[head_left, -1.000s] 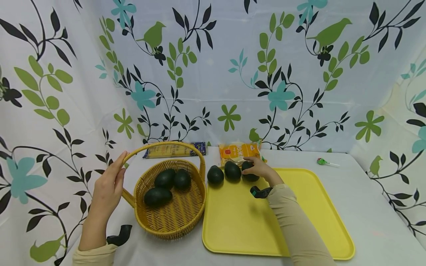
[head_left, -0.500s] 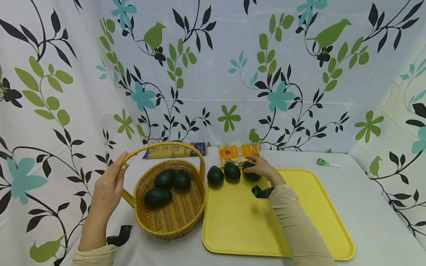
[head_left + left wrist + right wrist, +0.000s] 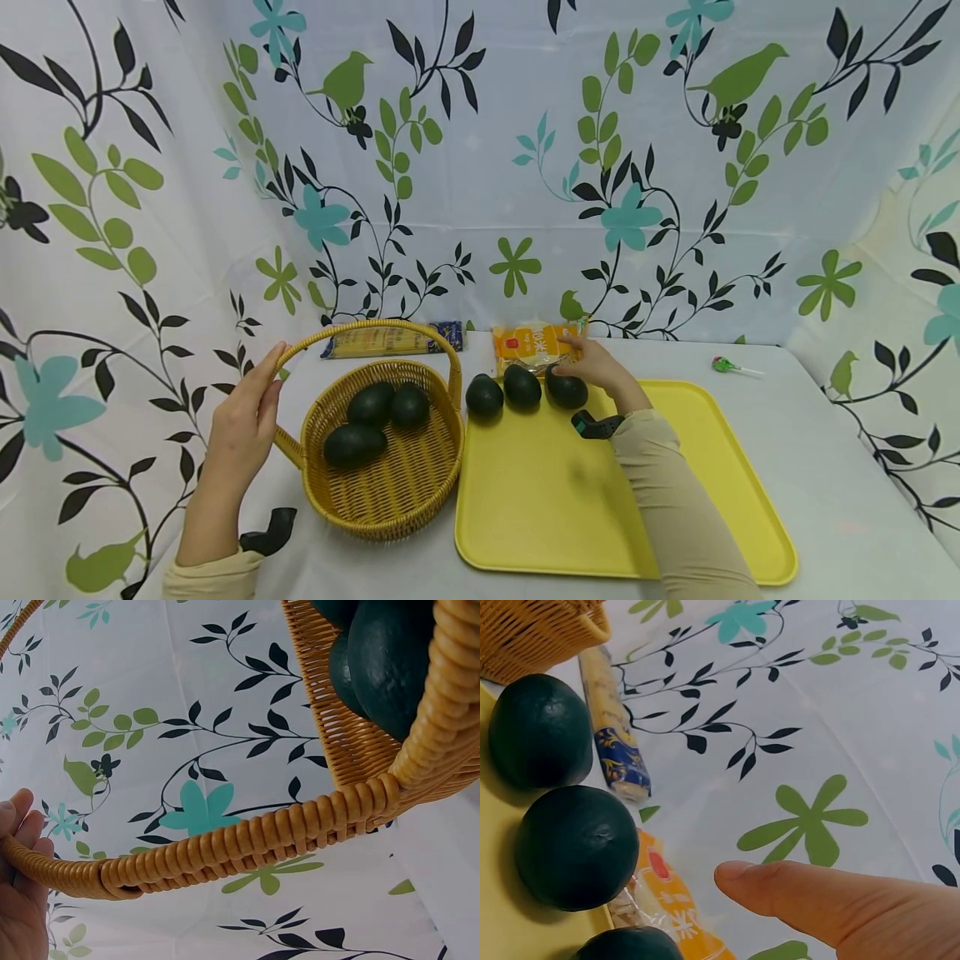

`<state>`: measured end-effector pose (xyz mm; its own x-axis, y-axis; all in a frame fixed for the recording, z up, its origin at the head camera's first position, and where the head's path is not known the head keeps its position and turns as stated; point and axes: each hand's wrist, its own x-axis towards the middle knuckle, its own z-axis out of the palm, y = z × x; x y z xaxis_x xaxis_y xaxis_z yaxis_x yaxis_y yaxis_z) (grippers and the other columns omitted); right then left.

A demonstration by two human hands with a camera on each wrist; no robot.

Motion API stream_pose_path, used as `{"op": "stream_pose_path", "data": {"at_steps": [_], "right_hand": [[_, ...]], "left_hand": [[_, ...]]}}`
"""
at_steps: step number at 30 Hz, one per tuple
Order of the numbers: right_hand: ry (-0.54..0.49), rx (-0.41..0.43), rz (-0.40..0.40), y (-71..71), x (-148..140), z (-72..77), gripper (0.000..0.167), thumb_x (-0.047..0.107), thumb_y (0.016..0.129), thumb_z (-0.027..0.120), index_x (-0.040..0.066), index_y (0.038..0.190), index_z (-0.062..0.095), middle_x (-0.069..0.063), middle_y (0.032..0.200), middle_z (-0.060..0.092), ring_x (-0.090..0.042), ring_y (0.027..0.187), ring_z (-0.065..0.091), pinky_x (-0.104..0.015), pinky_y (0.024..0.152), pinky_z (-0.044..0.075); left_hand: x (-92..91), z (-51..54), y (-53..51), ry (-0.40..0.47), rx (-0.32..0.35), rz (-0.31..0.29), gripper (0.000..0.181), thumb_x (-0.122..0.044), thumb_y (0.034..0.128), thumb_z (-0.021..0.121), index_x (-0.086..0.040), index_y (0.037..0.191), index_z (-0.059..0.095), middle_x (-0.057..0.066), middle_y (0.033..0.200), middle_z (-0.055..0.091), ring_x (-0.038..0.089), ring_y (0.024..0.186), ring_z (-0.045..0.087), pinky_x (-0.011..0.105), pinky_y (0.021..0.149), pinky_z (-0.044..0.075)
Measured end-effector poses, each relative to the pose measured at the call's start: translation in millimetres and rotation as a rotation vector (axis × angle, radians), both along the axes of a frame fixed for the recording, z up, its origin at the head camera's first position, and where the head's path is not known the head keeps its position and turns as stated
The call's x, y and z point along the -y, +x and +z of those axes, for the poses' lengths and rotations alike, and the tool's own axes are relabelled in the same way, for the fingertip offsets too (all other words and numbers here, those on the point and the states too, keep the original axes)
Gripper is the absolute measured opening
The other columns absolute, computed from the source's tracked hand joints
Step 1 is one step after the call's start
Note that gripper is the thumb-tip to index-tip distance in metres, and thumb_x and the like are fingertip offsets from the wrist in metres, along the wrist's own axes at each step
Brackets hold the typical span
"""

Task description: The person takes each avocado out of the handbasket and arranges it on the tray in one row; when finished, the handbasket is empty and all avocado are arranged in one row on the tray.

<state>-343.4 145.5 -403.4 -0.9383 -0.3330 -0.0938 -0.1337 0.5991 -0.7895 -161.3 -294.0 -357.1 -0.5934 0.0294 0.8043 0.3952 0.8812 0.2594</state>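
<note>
My left hand (image 3: 243, 421) holds the looped handle (image 3: 375, 323) of a golden wicker basket (image 3: 423, 492). In the left wrist view, its fingers (image 3: 28, 825) curl around the handle. Three dark green avocados lie in the basket, one of them the front avocado (image 3: 355, 445). Along the far left edge of a yellow tray (image 3: 555, 500) sit a left avocado (image 3: 484, 397), a middle avocado (image 3: 522, 387) and a right avocado (image 3: 566, 388). My right hand (image 3: 606, 371) is just above and beside the right avocado, holding nothing visible. One extended finger (image 3: 780, 889) shows in the right wrist view.
Behind the tray lies an orange snack packet (image 3: 540, 346). A long yellow-and-blue packet (image 3: 397, 339) is behind the basket. A lollipop (image 3: 724, 365) lies at the far right. Patterned cloth (image 3: 465, 167) hangs behind the white table.
My right hand has come off the right avocado and shifted slightly up and to the right, its fingers loosening. The left hand and basket have stayed put.
</note>
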Motion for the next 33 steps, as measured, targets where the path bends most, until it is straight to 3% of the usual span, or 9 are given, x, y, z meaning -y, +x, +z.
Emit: {"op": "stream_pose_path", "data": {"at_steps": [10,17,33], "right_hand": [[-0.011,-0.046,0.015,4.8,3.0,19.4,0.067,0.019,0.087,0.064,0.012,0.147,0.033,-0.025,0.151,0.027,-0.045,0.136,0.029,-0.059,0.110,0.031],[-0.039,-0.106,0.042,13.3,8.1,42.2,0.068,0.019,0.088,0.064,0.012,0.147,0.031,-0.021,0.154,0.023,-0.043,0.140,0.022,-0.062,0.110,0.028],[-0.063,-0.255,0.080,27.1,30.7,99.8,0.067,0.023,0.088,0.066,0.021,0.147,0.034,-0.009,0.157,0.024,-0.033,0.145,0.017,-0.058,0.115,0.022]], "left_hand": [[0.8,0.5,0.4,-0.014,-0.015,0.005,0.058,0.011,0.0862,0.056,-0.012,0.139,0.048,0.020,0.123,0.061,0.025,0.078,0.057,-0.005,0.079,0.031],[0.5,0.7,0.0,0.007,0.001,-0.009,0.061,0.012,0.0865,0.056,-0.015,0.140,0.046,0.021,0.124,0.061,0.031,0.087,0.060,-0.010,0.088,0.023],[-0.5,2.2,0.4,0.014,0.016,-0.008,0.063,0.012,0.0856,0.057,-0.016,0.140,0.046,0.021,0.124,0.060,0.038,0.097,0.062,-0.010,0.090,0.021]]}}
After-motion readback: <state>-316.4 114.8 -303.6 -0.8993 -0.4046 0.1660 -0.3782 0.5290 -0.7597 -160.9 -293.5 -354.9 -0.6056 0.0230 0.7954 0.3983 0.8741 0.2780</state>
